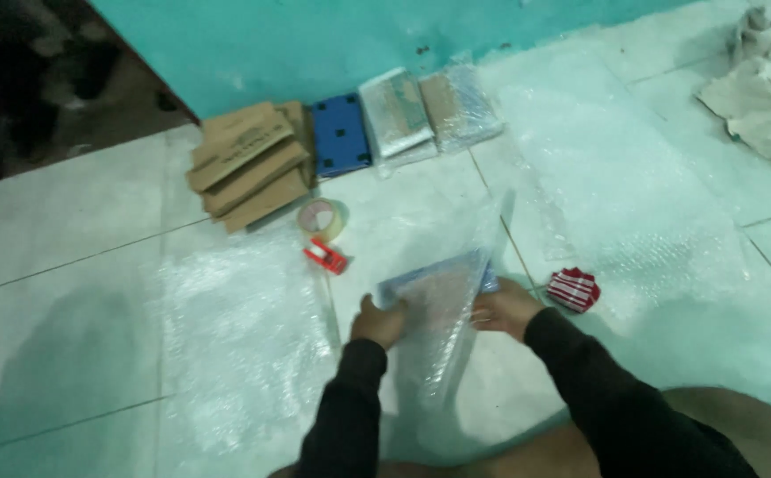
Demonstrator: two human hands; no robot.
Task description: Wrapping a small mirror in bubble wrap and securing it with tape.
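Flat blue item (434,288) half-wrapped in bubble wrap (443,354), floor centre — held at 9 and 3 o'clock edges. Left hand (378,320), right hand (505,307) fingers curled, pinching sides. Probably light, stiff; wrap soft, slippery — best gripped by edges.

Home packing spot, tiled floor (67,265), teal wall (314,35), cardboard boxes (248,164), tape roll (322,219), bubble wrap sheets (244,336)

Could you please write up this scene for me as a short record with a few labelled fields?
Setting: tiled floor by a teal wall
Left hand: grips the left edge of a flat item in bubble wrap
Right hand: grips its right edge
Near hands: tape roll, red tape dispenser, red striped cloth
By wall: cardboard boxes, blue box, wrapped parcels
Floor sheets: bubble wrap sheets
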